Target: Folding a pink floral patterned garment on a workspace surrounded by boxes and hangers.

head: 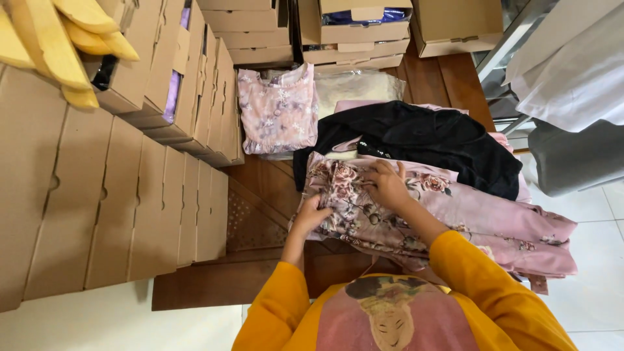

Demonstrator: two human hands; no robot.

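Observation:
A pink garment with a rose print lies spread across a dark wooden table. My left hand grips its folded left edge. Just above and to the right, my right hand presses on the same cloth and pinches it, fingers curled. Both arms are in orange sleeves. Behind the pink garment lies a black garment, partly on top of other pale pink cloth. A folded light pink floral piece rests further back on the table.
Stacks of flat brown cardboard boxes fill the left side, and more boxes stand at the back. Yellow objects hang at the top left. White and grey cloth hangs at the right over a tiled floor.

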